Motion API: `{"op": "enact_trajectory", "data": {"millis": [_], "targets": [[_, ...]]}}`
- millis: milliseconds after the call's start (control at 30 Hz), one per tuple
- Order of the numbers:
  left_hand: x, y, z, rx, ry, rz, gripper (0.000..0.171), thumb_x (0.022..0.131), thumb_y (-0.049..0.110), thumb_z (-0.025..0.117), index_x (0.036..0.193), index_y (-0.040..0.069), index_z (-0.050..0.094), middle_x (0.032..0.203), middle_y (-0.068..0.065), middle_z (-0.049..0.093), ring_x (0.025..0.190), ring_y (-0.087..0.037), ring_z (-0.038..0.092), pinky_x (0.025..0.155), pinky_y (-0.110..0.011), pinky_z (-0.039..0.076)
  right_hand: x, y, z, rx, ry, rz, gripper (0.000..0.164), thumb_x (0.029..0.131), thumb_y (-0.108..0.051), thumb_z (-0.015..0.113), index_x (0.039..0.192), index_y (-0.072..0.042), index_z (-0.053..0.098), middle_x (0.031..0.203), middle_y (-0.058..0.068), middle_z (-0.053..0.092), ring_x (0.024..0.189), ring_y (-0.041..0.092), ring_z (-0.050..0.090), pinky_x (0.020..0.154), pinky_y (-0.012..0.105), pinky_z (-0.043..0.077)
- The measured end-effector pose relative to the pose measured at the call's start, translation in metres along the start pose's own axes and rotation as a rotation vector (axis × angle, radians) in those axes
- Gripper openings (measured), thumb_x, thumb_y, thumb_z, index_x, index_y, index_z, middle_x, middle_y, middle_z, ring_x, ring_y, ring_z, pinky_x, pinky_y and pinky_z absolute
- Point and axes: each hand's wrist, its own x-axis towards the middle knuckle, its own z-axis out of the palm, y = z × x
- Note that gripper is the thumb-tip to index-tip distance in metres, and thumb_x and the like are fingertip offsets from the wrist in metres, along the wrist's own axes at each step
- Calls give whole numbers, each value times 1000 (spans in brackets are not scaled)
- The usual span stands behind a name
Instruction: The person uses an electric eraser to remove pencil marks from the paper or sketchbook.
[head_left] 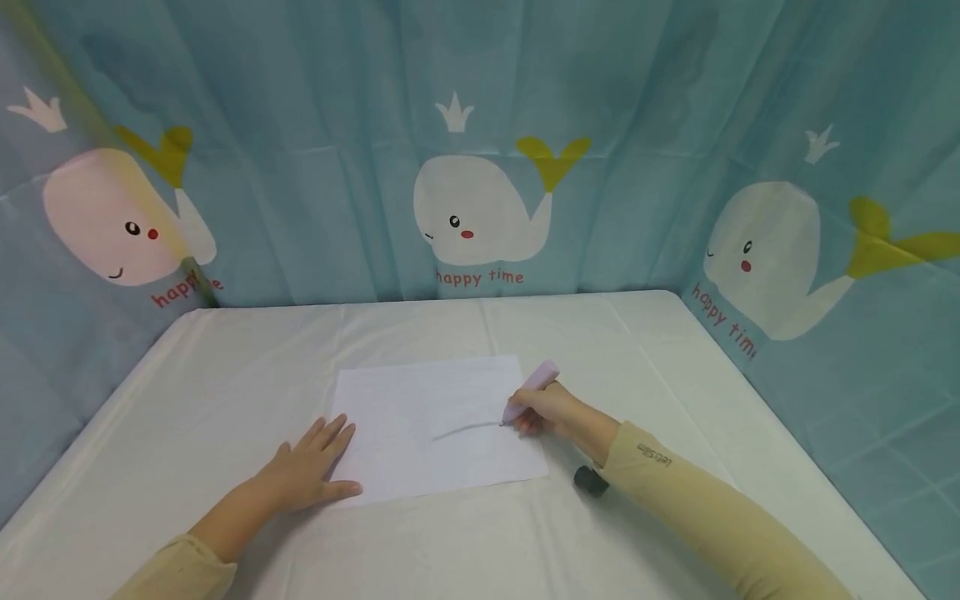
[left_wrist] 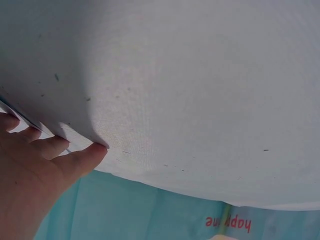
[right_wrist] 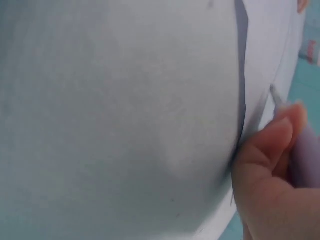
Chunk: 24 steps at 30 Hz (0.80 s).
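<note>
A sheet of white paper (head_left: 420, 400) lies on the white-covered table. My right hand (head_left: 551, 408) pinches a light purple marker (head_left: 538, 379), its tip down at the paper near the right edge. A thin grey curved line (head_left: 465, 429) runs left from that tip. In the right wrist view, thumb and finger close round the marker (right_wrist: 305, 155), its tip pointing away from the hand. My left hand (head_left: 311, 467) rests with spread fingers on the paper's left edge; the left wrist view shows its fingertips (left_wrist: 100, 150) down against the surface.
A black cap (head_left: 590, 481) lies on the white tablecloth (head_left: 465, 550) just below my right wrist. Blue curtains (head_left: 315, 167) printed with whales hang round the far and side edges of the table. Small dark specks dot the cloth in the left wrist view.
</note>
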Motion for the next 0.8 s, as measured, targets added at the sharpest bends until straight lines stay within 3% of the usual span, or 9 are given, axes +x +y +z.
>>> {"op": "enact_trajectory", "data": {"millis": [800], "targets": [[-1, -4, 2, 13, 19, 20, 96, 83, 58, 66, 145, -7, 34, 152, -29, 24, 137, -55, 18, 91, -82, 18, 4, -1, 5, -13, -15, 9, 16, 87, -8, 62, 95, 6, 61, 62, 8, 61, 49, 12, 57, 51, 21, 47]]}}
